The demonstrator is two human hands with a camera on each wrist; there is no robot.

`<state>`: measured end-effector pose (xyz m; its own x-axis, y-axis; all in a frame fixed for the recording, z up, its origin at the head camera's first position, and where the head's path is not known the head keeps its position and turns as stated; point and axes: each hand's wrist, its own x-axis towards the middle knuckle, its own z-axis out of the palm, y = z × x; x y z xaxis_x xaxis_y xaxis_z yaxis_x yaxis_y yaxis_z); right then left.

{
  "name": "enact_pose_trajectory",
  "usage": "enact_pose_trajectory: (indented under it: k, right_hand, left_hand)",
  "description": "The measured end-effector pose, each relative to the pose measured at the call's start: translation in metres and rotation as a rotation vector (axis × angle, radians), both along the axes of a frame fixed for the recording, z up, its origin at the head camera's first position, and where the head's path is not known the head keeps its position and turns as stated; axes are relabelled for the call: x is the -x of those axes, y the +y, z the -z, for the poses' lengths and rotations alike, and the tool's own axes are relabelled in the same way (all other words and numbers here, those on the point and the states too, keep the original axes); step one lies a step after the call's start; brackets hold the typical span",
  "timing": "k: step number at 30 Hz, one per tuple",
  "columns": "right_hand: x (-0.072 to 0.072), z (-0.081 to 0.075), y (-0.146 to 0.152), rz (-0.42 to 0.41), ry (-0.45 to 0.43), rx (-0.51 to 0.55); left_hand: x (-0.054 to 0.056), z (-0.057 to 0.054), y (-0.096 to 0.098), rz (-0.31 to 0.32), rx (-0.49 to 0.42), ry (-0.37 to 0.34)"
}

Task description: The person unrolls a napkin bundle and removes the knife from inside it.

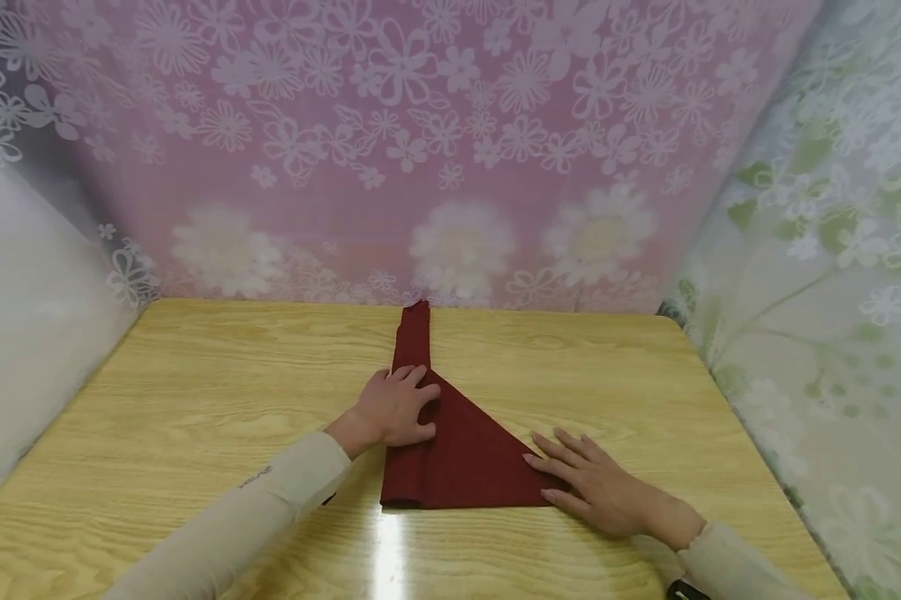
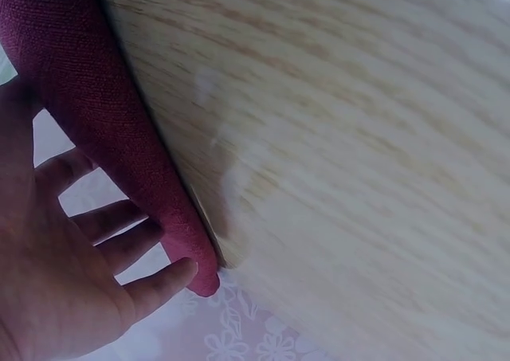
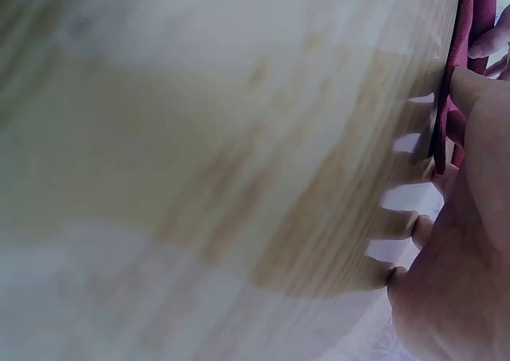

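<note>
A dark red cloth [image 1: 473,458] lies on the wooden table, folded into a long strip on its left side with a triangular flap reaching right. My left hand [image 1: 397,408] rests on the folded strip, fingers spread across it; in the left wrist view the fingers touch the thick folded edge of the cloth [image 2: 111,114]. At the flap's right corner lies my right hand [image 1: 600,487], fingers extended, the fingertips on the cloth and the table beside it. In the right wrist view the cloth's thin edge [image 3: 456,74] shows under the thumb side of that hand.
The wooden table [image 1: 255,358] has a glossy wood-grain top. Behind it hangs a pink flowered curtain [image 1: 345,167], and pale flowered sheeting [image 1: 818,317] drapes the right side. The strip's far end reaches the table's back edge.
</note>
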<state>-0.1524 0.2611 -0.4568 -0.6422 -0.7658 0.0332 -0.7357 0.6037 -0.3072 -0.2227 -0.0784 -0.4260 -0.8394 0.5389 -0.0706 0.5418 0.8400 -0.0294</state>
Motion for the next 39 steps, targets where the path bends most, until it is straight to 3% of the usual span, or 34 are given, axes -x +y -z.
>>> enact_pose_trajectory:
  k: [17, 27, 39]
  right_hand:
    - [-0.004, 0.001, 0.002, 0.007, 0.006, 0.005]
    - [-0.001, -0.003, 0.005, 0.030, 0.006, -0.012]
    - [-0.002, -0.002, 0.001, 0.019, -0.004, -0.018]
  left_hand:
    - [-0.005, -0.002, -0.011, 0.007, -0.082, -0.026]
    - [-0.004, -0.014, -0.023, 0.016, -0.110, -0.016]
    - [-0.008, -0.012, -0.029, -0.058, -0.056, 0.032]
